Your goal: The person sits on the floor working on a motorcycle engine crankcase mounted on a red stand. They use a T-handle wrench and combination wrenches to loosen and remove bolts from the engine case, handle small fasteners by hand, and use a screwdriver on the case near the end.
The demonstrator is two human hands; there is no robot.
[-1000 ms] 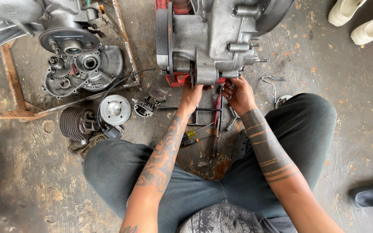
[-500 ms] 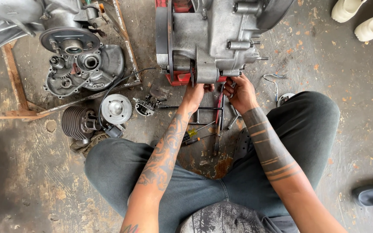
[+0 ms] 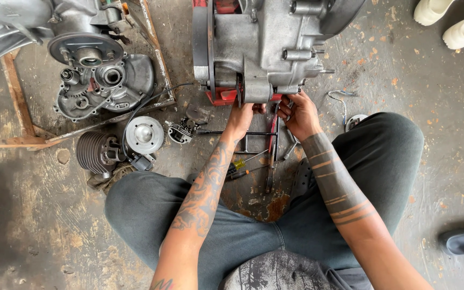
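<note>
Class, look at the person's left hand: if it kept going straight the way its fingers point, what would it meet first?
The left hand points up-frame, so it would likely meet the grey engine case at its lower edge first; it seems to touch there already.

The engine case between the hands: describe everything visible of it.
The engine case is dull grey cast metal, blocky, with bosses, stubby tubes and a dark round cover at its upper right. It sits on a red stand on the stained floor. The left hand and right hand touch its lower edge.

At the frame's upper left a second engine case [image 3: 100,80] rests on a wooden frame [image 3: 14,104]. Below it lie a finned cylinder [image 3: 93,152] and a round metal cap [image 3: 144,134]. Pale shoes [image 3: 452,21] occupy the upper right.
</note>
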